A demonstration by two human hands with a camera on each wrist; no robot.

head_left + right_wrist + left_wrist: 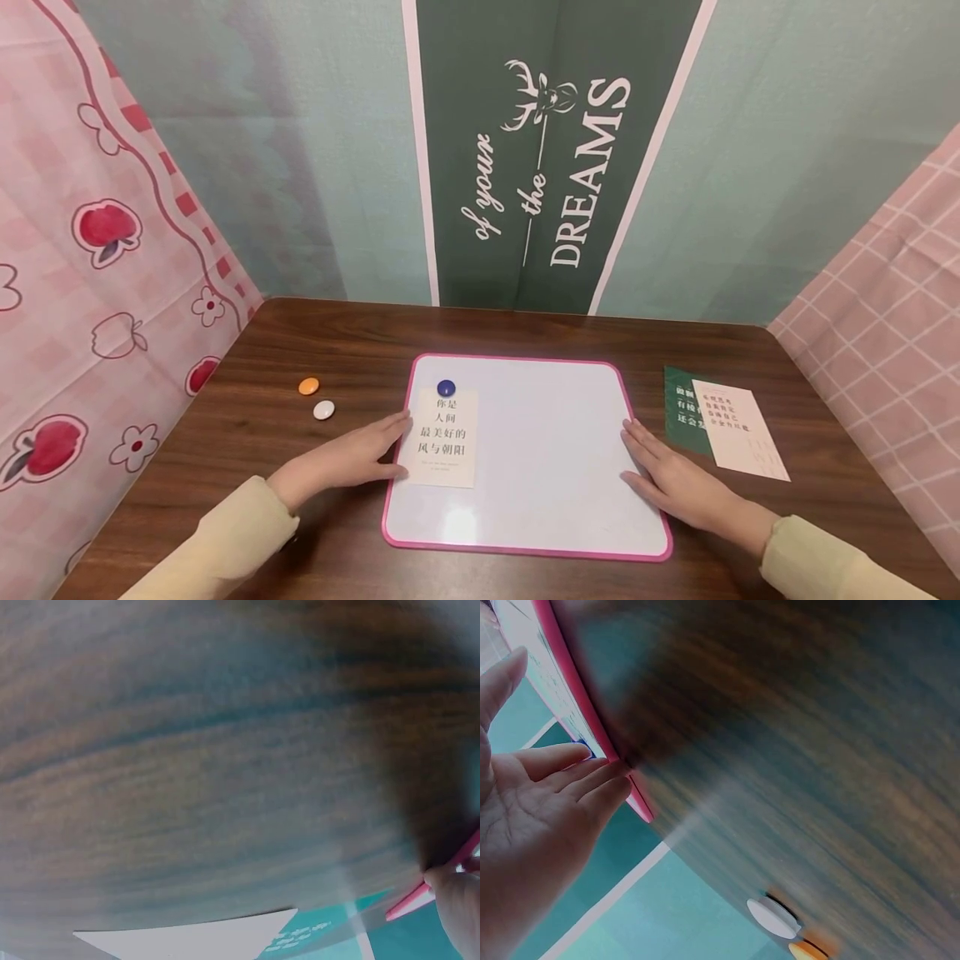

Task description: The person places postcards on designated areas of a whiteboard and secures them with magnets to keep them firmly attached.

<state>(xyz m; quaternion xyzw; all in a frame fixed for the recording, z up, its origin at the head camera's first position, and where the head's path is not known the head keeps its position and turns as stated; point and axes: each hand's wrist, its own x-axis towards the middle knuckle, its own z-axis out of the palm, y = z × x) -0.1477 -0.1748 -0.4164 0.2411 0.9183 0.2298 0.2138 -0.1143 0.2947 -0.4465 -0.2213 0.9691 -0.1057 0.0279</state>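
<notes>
A whiteboard [547, 467] with a pink rim lies flat on the table. On its left part lies a cream card [467, 421] printed with Chinese characters, and a dark blue round magnet [446, 388] sits at the card's top edge. My left hand [363, 454] touches the board's left edge with extended fingers, thumb apart and nearer me. At the right edge, my right hand [678, 485] rests its fingertips on the rim, fingers also extended. The left wrist view shows the left palm [536, 817] beside the pink rim; only part of the right hand [459, 911] appears in the right wrist view.
An orange magnet [308, 386] and a white magnet [324, 409] lie left of the board. To the right, a pale pink card [738, 433] overlaps a green card [684, 429]. Cloth curtains [337, 167] stand behind the wooden table [345, 333] and at both sides.
</notes>
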